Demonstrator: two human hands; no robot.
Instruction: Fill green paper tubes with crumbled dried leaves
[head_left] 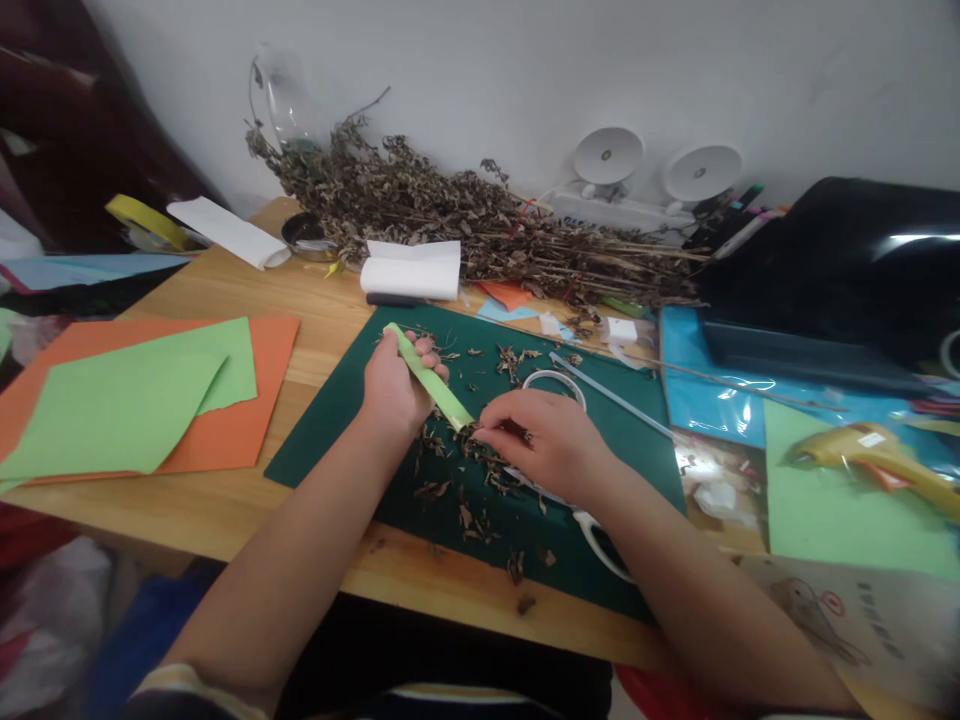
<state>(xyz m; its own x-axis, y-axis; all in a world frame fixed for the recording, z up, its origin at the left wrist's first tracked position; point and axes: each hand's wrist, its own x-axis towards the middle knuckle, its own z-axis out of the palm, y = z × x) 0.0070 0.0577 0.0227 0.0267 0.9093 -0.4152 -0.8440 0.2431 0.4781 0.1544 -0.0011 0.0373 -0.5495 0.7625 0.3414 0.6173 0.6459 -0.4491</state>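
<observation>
Just left of the frame's centre, the left hand [397, 388] curls round one narrow, light-green paper strip [435, 385], rolled or folded, slanting down rightward above the dark green mat [322, 440]. At its lower end the right hand [544, 440] draws its fingers narrow; whether they pinch any scattered leaf bits [433, 490] cannot be told. Two white loops [556, 374] show beside it. Bare mat opens toward the right edge, before one yellow glue gun [855, 448].

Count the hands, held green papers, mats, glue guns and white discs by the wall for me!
Hands: 2 (left hand, right hand)
Held green paper: 1
Mat: 1
Glue gun: 1
White discs: 2
Total: 7
</observation>
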